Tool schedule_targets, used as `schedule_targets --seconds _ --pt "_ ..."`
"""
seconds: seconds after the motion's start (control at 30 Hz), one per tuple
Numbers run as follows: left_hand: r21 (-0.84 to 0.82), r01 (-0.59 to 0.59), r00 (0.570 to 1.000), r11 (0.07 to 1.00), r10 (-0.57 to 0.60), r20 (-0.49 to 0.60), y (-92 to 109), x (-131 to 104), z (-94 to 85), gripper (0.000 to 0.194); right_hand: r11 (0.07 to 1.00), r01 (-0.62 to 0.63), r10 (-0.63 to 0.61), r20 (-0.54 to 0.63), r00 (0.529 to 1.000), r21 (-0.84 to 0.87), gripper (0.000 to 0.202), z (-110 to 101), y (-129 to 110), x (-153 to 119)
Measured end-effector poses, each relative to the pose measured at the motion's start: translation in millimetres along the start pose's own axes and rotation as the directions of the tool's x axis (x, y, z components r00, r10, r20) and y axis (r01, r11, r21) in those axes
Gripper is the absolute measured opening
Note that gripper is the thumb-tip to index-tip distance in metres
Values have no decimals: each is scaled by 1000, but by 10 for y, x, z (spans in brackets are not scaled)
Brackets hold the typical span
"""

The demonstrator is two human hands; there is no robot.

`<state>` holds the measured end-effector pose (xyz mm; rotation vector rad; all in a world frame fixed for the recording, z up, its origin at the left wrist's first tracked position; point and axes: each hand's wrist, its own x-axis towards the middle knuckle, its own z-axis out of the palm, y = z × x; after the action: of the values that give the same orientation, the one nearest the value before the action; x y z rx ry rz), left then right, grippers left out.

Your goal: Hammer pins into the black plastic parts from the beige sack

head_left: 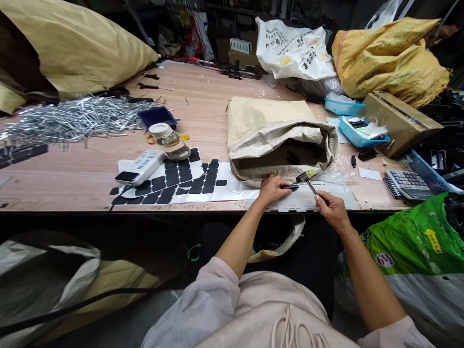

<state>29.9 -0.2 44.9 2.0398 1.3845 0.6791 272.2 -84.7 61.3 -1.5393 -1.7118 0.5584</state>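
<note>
My left hand (272,190) is closed on a small black part (291,187) near the table's front edge, just below the mouth of an open beige sack (268,113). The fingers of my right hand (331,209) are wrapped round a thin metal rod (312,187), which slants up to the left. At the rod's upper end is a black piece (301,178), close above the black part. A yellowish label (309,173) shows beside that piece. Under both hands lies a pale flat sheet (308,200).
Many metal rods (83,118) are heaped at the left. Near them stand a blue tray (157,117), a jar of liquid (170,141) and a white device (141,168). At the right are blue baskets (362,131), a cardboard box (400,123), a calculator (409,183) and a green bag (409,237).
</note>
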Motion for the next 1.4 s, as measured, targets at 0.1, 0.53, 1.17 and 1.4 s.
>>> schedule_targets --seconds 0.1,0.53,1.17,1.4 --pt "10 0 1000 1000 0 5 2 -2 -9 25 997 38 -38 1 999 -64 30 3 26 0" --pt "48 -11 1000 999 10 20 18 -15 -17 21 997 75 -77 95 992 25 24 81 -43 125" --pt "-105 -240 917 965 261 301 67 -594 -582 24 764 -241 282 26 959 599 46 221 148 329" --pt "-127 -172 978 977 154 -142 265 527 -359 25 763 -230 294 -8 956 604 46 253 151 339"
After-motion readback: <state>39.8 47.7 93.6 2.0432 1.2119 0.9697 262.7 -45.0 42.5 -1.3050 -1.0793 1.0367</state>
